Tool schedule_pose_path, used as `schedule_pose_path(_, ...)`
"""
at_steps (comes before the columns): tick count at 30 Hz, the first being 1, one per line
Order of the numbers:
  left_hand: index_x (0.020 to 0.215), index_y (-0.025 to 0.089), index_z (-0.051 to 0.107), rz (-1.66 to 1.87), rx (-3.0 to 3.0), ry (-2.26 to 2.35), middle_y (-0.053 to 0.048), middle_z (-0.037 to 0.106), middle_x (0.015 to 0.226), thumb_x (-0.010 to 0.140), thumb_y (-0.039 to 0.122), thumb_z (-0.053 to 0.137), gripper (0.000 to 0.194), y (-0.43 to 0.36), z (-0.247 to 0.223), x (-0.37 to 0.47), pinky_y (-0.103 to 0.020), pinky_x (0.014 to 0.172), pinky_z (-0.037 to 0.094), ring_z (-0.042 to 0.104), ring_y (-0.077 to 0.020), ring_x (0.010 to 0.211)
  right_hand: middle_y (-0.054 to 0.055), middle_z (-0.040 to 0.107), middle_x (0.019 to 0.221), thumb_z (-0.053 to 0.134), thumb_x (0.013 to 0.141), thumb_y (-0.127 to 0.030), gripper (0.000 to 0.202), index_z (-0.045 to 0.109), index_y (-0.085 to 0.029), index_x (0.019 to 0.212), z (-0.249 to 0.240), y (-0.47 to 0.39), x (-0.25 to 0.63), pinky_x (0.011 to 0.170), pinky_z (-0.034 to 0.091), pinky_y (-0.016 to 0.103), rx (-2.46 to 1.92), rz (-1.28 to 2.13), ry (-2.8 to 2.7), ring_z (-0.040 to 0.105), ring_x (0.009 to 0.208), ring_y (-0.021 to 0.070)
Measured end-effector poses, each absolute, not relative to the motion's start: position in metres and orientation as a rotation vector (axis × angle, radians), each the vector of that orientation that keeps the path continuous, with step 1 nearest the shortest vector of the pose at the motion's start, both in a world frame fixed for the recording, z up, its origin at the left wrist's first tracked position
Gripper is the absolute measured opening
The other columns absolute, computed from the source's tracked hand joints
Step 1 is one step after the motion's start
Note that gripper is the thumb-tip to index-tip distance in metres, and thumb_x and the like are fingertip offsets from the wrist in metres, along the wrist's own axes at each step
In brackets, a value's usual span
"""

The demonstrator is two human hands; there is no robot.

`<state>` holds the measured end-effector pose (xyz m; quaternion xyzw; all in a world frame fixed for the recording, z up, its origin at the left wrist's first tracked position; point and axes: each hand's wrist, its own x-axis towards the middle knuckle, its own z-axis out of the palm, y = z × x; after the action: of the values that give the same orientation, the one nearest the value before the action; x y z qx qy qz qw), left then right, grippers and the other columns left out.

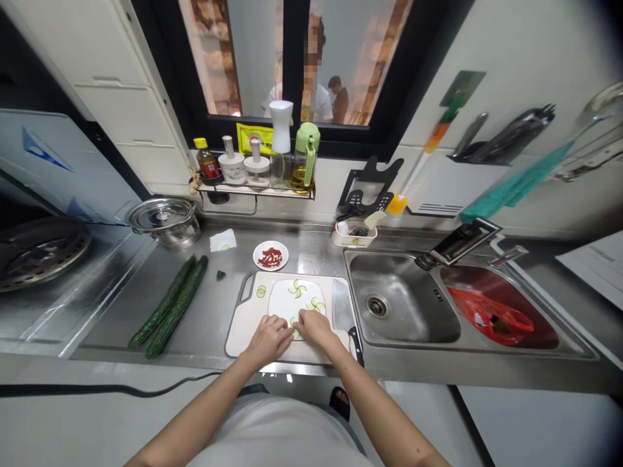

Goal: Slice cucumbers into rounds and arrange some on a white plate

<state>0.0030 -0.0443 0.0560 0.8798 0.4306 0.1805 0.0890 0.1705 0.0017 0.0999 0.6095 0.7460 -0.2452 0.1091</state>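
On steel countertop [214,331], cutting board [243,318] laid; on it, white plate [280,303] set, kitchen knife [343,305] placed to plate's right. At plate's near edge, left hand [269,338] and right hand [314,326] held close, fingers bent, tips nearly together. Beyond, cucumber fans [297,289] arranged; whether cucumber slices [296,334] at fingertips are pinched cannot be told.

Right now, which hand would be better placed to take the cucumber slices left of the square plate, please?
Probably the left hand: it is nearer the cucumber slices; the right hand is farther off, over the square plate.
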Motion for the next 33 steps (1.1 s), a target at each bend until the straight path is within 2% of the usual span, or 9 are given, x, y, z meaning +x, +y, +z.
schedule_pose_path(11, 0.098, 0.022, 0.066, 0.582, 2.617, 1.308, -0.006, 0.061, 0.086, 0.092, 0.028, 0.044, 0.023, -0.046, 0.059, 0.002, -0.035, 0.074, 0.033, 0.049, -0.0182, 0.083, 0.009, 0.068, 0.100, 0.056, 0.084, -0.033, 0.018, 0.064, -0.021, 0.092, 0.103, 0.006, 0.168, 0.071, 0.040, 0.026, 1.811, -0.716, 2.146, 0.062, 0.095, 0.0203)
schedule_pose_path(18, 0.091, 0.021, 0.068, 0.666, 2.536, 1.315, -0.006, 0.062, 0.083, 0.090, 0.028, 0.047, 0.022, -0.046, 0.061, 0.007, -0.034, 0.075, 0.033, 0.049, -0.0179, 0.081, 0.009, 0.069, 0.095, 0.056, 0.082, -0.032, 0.016, 0.064, -0.019, 0.087, 0.109, 0.004, 0.167, 0.066, 0.036, 0.026, 1.838, -0.737, 2.170, 0.062, 0.090, 0.0207)
schedule_pose_path(23, 0.087, 0.021, 0.067, 0.786, 2.158, 1.694, -0.005, 0.064, 0.084, 0.091, 0.031, 0.045, 0.024, -0.028, 0.061, 0.004, -0.033, 0.078, 0.034, 0.053, -0.0183, 0.083, 0.008, 0.068, 0.088, 0.053, 0.083, -0.032, 0.015, 0.062, -0.019, 0.083, 0.103, 0.003, 0.170, 0.061, 0.030, 0.026, 1.857, -0.711, 2.254, 0.061, 0.084, 0.0199)
schedule_pose_path(26, 0.093, 0.021, 0.066, 0.805, 1.832, 2.041, -0.006, 0.065, 0.093, 0.090, 0.031, 0.045, 0.023, -0.007, 0.060, -0.010, -0.034, 0.082, 0.034, 0.055, -0.0208, 0.091, 0.006, 0.067, 0.083, 0.051, 0.084, -0.032, 0.016, 0.060, -0.019, 0.081, 0.099, 0.002, 0.173, 0.059, 0.027, 0.025, 1.902, -0.761, 2.310, 0.059, 0.078, 0.0182)
schedule_pose_path(29, 0.104, 0.021, 0.062, 0.664, 1.615, 2.246, -0.008, 0.064, 0.101, 0.086, 0.034, 0.050, 0.026, 0.011, 0.060, -0.026, -0.037, 0.085, 0.033, 0.054, -0.0242, 0.097, 0.005, 0.065, 0.079, 0.049, 0.085, -0.032, 0.017, 0.058, -0.019, 0.079, 0.097, -0.004, 0.177, 0.057, 0.026, 0.024, 1.999, -0.823, 2.351, 0.056, 0.071, 0.0158)
schedule_pose_path(33, 0.105, 0.021, 0.061, 0.511, 1.560, 2.305, -0.010, 0.063, 0.107, 0.083, 0.038, 0.052, 0.030, 0.023, 0.058, -0.034, -0.042, 0.090, 0.030, 0.053, -0.0277, 0.103, 0.004, 0.063, 0.073, 0.046, 0.086, -0.031, 0.018, 0.055, -0.019, 0.077, 0.098, -0.011, 0.180, 0.056, 0.026, 0.023, 2.098, -0.876, 2.433, 0.053, 0.064, 0.0141)
